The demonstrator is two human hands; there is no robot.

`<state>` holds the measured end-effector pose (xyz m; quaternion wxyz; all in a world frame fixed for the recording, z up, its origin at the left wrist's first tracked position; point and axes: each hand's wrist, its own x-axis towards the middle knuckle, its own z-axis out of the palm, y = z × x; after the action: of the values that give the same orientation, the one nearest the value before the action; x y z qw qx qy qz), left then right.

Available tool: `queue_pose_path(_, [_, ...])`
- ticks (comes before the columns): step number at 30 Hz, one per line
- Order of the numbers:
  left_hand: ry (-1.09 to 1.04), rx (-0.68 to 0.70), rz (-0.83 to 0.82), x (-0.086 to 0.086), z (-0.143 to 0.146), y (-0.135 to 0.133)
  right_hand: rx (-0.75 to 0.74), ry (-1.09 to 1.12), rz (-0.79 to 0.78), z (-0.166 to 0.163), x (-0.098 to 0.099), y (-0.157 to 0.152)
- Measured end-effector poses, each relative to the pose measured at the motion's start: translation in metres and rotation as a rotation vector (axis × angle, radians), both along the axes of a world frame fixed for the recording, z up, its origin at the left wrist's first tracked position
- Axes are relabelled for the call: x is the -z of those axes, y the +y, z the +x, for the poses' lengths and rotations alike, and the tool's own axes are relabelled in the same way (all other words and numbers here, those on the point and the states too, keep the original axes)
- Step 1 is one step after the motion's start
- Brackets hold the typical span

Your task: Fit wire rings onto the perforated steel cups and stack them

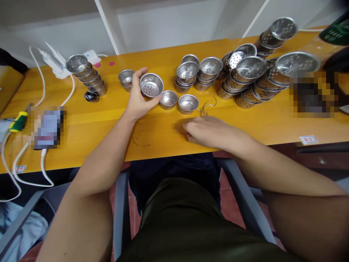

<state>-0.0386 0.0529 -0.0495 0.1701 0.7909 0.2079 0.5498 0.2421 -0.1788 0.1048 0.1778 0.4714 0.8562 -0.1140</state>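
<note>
My left hand (139,96) holds a perforated metal cup (151,86), thumb and fingers around its side, with the opening tilted toward me. Just right of it stand two smaller perforated cups, one (168,100) by my thumb and another (188,104) beside that. Close to the desk's front, my right hand (200,131) is closed in a pinch on a thin wire (178,129), most of which the fingers hide. Beyond that hand lies a loose tangle of thin curved wires (206,105). More curved wire (141,140) rests below my left wrist.
Several stacks of perforated cups (247,72) fill the right of the yellow desk (114,134). A leaning stack (91,78) and a cup pair (126,78) stand left. A phone (49,127), white cables (43,171) and a green-yellow-handled tool (19,122) lie far left.
</note>
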Motion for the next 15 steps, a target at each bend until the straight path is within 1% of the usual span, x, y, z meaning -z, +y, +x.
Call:
queue_pose_path(6, [-0.021, 0.016, -0.045, -0.006, 0.005, -0.008, -0.120, -0.025, 0.021, -0.002, 0.001, 0.007])
queue_pose_path(12, [-0.076, 0.101, -0.028, -0.013, 0.009, -0.011, -0.190, 0.000, 0.083, 0.002, 0.012, 0.010])
queue_pose_path(15, [-0.054, 0.073, -0.062, -0.015, 0.009, -0.014, -0.187, 0.046, 0.076, 0.007, 0.012, 0.009])
